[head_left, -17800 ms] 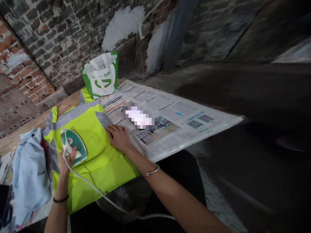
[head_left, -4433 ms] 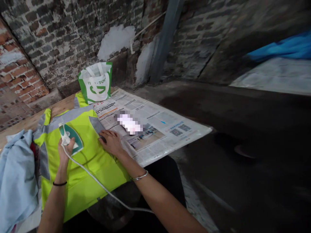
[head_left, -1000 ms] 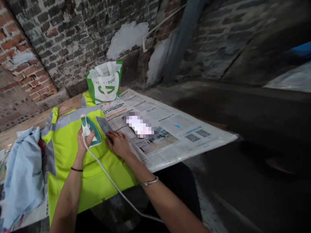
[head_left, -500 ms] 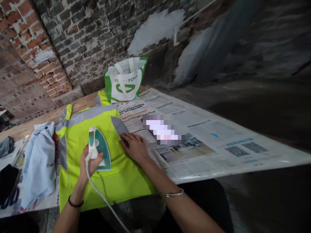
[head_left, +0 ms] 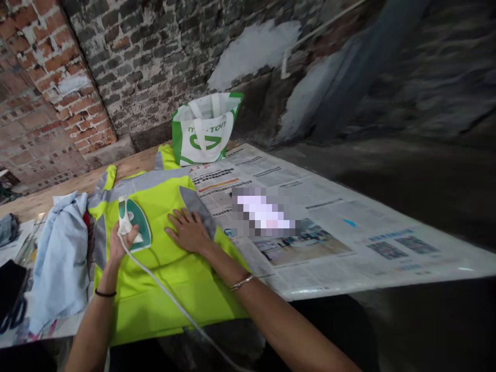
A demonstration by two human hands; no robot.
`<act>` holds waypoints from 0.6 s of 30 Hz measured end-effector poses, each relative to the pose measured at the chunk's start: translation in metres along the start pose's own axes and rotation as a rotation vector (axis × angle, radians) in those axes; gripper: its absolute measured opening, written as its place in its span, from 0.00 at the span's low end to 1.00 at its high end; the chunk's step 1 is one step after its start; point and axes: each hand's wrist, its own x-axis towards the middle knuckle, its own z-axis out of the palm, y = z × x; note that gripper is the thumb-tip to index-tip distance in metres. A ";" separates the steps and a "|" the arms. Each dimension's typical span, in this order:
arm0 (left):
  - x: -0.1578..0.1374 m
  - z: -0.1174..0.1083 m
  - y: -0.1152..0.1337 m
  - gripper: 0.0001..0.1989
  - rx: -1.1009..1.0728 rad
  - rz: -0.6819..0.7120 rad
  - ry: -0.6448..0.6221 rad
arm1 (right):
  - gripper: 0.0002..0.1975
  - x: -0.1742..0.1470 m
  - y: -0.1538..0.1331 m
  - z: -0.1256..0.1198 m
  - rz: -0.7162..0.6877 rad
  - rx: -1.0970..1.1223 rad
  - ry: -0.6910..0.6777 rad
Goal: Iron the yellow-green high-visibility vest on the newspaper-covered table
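Observation:
My left hand (head_left: 121, 239) is wrapped round the handle of a white and green clothes iron (head_left: 139, 225), which rests on a neon yellow garment (head_left: 174, 287) with grey bands. The iron's white cord (head_left: 170, 297) trails down across the cloth toward the bottom edge. To the right of the iron, my right hand (head_left: 189, 231) lies flat on the garment with its fingers spread, next to a slanting grey band (head_left: 196, 206). Part of the cloth is hidden under both hands and the iron.
Newspaper (head_left: 329, 268) under a clear sheet covers the table. A blurred-out bright object (head_left: 265, 211) lies on it. Behind stands a white and green bag (head_left: 209, 132). Light blue cloth (head_left: 62, 258) and dark-handled scissors (head_left: 13, 315) lie at left. A brick wall (head_left: 155, 62) rises beyond.
The iron has moved left and slightly away across the garment in my left hand. My right hand has shifted left from the garment's edge onto the yellow cloth, fingers now spread wider.

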 end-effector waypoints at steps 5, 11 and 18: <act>0.052 0.009 0.005 0.17 0.024 -0.054 0.038 | 0.36 0.001 0.007 0.011 0.045 0.018 -0.039; 0.029 -0.006 0.004 0.16 0.074 -0.086 0.065 | 0.35 0.002 0.003 0.007 0.035 0.045 0.002; -0.048 -0.035 -0.014 0.32 0.048 -0.010 0.013 | 0.36 0.007 0.003 0.003 0.033 0.109 0.021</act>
